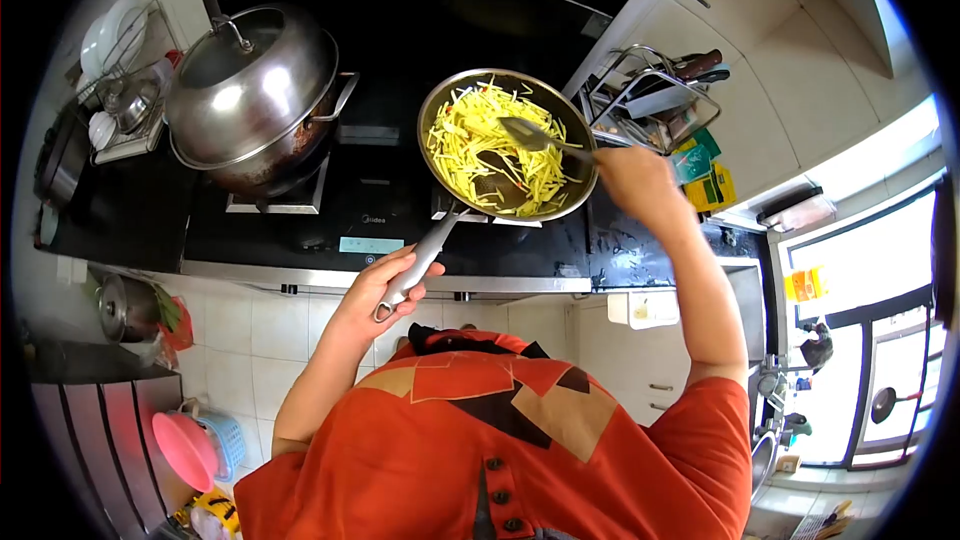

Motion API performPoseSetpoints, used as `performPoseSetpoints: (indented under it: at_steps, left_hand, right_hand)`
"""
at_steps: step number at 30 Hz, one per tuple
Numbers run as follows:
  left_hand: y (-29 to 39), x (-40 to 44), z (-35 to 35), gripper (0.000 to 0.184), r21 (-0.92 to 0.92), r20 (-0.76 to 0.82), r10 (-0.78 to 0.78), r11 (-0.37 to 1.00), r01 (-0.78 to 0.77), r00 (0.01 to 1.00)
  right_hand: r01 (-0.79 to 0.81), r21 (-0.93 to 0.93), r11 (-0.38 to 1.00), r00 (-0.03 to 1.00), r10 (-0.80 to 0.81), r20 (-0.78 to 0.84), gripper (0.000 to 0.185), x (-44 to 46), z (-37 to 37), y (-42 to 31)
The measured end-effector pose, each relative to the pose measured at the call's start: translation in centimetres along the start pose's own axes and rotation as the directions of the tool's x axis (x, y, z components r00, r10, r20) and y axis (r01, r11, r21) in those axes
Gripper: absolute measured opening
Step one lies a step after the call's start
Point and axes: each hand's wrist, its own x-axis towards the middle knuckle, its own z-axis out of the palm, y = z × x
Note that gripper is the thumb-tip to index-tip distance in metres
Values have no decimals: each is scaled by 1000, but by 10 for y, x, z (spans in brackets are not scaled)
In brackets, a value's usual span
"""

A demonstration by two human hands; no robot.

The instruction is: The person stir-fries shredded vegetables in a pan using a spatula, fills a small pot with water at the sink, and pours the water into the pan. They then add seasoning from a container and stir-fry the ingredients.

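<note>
Tiled walls (pixel 790 80), pale floor tiles (pixel 285 325) — bright window (pixel 840 380) at right

Single head view, wide and round-edged, from above wearer's shirt (pixel 400 450), facing forward and steeply down onto stove (pixel 385 190). Shirt close at 6 o'clock; frying pan (pixel 573 120) near, about 12; lidded pot (pixel 250 90) at 10; window (pixel 845 380) farther off, between 3 and 4.

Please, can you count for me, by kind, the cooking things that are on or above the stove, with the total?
Frying pan: 1
Spatula: 1
Pot: 1
Lid: 1
Total: 4
</note>
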Motion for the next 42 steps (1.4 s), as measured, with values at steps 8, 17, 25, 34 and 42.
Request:
performPoseSetpoints:
  at_steps: [8, 17, 25, 34, 42]
  left_hand:
    - [-6, -7, 9, 38, 12, -186, 97, 995, -96, 978]
    - [-12, -6, 14, 42, 74, -246, 140, 989, -126, 959]
    - [-10, -2, 11, 41, 82, -238, 132, 990, -116, 962]
    - [8, 10, 2, 45, -242, 47, -126, 961, 134, 991]
    - [46, 22, -21, 43, -85, 79, -219, 971, 225, 973]
  right_hand:
    - [-295, 522, 800, 933, 124, 337, 23, 37, 60, 100]
    - [238, 657, 715, 971, -171, -166, 29, 16, 83, 78]
    - [30, 365, 931, 998, -6, -67, 25, 88, 66, 68]
    - [311, 101, 945, 943, -320, 89, 21, 33, 6, -14]
    - [175, 113, 978, 976, -188, 109, 18, -37, -78, -32]
